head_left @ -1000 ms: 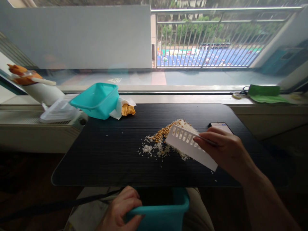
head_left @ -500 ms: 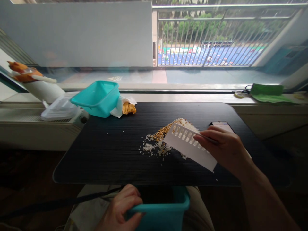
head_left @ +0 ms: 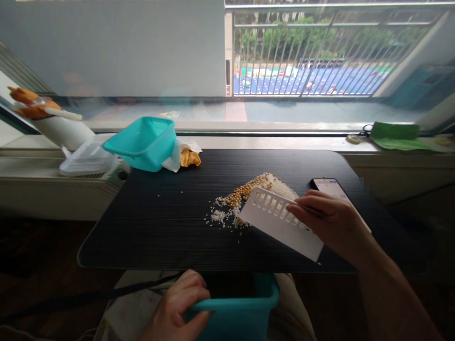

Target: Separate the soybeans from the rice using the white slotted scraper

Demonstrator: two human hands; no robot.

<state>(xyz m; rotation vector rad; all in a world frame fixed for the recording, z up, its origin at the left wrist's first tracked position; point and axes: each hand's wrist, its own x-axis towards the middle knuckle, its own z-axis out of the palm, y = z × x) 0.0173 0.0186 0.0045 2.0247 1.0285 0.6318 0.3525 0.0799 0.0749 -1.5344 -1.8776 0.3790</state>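
My right hand (head_left: 330,220) is closed on a flat white plastic scraper (head_left: 277,227) with a row of slots along its upper edge. The scraper is tilted over the near side of a pile of white rice (head_left: 284,189) and yellow soybeans (head_left: 245,190) on the table, hiding part of it. Stray grains (head_left: 218,216) lie left of the scraper. Below the table's front edge, my left hand (head_left: 183,303) grips the rim of a teal plastic bin (head_left: 238,305) at my lap. The bin's inside is dark, so its contents cannot be made out.
On the black table (head_left: 156,227), a phone (head_left: 332,187) lies just beyond my right hand. A second teal bin (head_left: 145,144) stands at the back left beside a crumpled orange-yellow wrapper (head_left: 190,158). A green cloth (head_left: 396,135) rests on the sill.
The scraper has moved slightly toward the table's front edge, showing more of the rice pile behind it. My left hand stays on the bin rim.
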